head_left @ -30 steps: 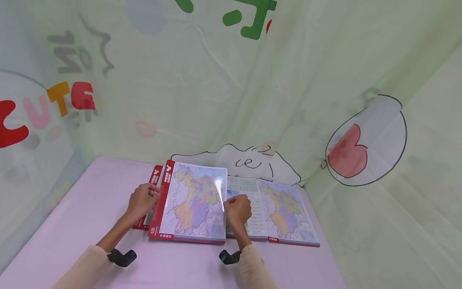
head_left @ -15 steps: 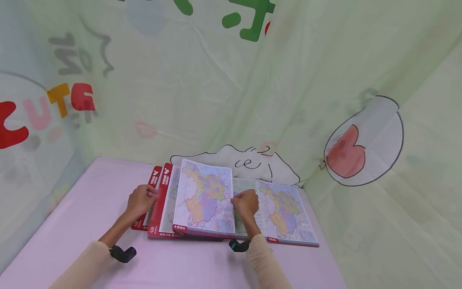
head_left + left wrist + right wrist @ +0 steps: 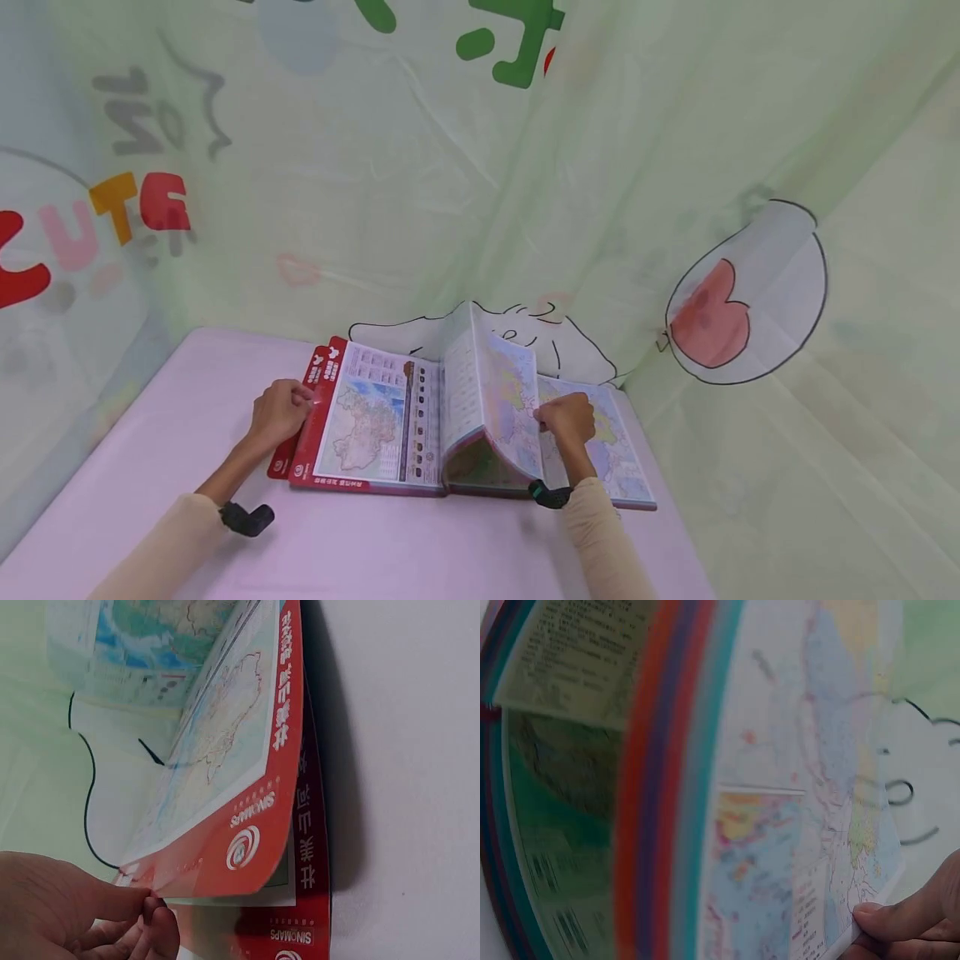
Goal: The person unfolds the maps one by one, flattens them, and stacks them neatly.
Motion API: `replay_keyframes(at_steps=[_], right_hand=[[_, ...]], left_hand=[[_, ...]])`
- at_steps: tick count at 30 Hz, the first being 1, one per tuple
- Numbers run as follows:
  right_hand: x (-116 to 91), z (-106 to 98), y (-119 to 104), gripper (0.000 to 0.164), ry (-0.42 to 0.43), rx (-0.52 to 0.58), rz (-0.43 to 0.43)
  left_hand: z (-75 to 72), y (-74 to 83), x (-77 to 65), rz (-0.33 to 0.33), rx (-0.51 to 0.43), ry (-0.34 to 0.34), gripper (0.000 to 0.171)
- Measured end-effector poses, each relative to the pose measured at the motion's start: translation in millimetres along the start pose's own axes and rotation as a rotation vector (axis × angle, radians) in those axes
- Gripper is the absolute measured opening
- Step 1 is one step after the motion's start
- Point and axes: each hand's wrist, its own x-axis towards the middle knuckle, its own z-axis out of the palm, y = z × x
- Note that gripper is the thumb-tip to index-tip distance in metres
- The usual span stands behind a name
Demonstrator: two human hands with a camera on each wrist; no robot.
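A red-edged folding map (image 3: 368,417) lies spread on the table, a relief map printed on its left panel. My left hand (image 3: 281,410) pinches the red left edge of that panel between thumb and fingertip, as the left wrist view shows up close. A second red-edged map (image 3: 306,915) lies underneath, mostly hidden. My right hand (image 3: 572,416) pinches the outer edge of the folding map's raised panel (image 3: 504,392), which stands up in a tent shape. In the right wrist view the thumb (image 3: 885,919) presses on the panel's printed face.
Right of the raised panel, another coloured map panel (image 3: 628,442) lies flat near the table's right side. Behind the pale pink table (image 3: 390,550) hangs a light green printed curtain (image 3: 337,167). Each wrist wears a black camera (image 3: 247,519).
The right hand has drawn the top panel from left to right, lifting it off the red-edged panel and baring the map beneath. The left hand stays at the left edge.
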Motion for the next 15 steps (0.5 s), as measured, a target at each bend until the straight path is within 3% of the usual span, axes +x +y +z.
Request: replay_keyframes(at_steps=[4, 10, 15], right_hand=[[15.2, -14.9, 22.0, 0.016, 0.054, -0.013, 0.004], [41.3, -29.9, 58.0, 0.038, 0.209, -0.102, 0.043], [61.3, -37.4, 83.4, 0.035, 0.304, -0.17, 0.053]], left_hand=[[-3.4, -4.1, 3.6, -0.015, 0.011, 0.01, 0.024], [-7.3, -1.4, 5.1, -0.023, 0.036, 0.024, 0.022], [-8.5, -1.7, 4.5, -0.046, 0.06, 0.043, 0.022]])
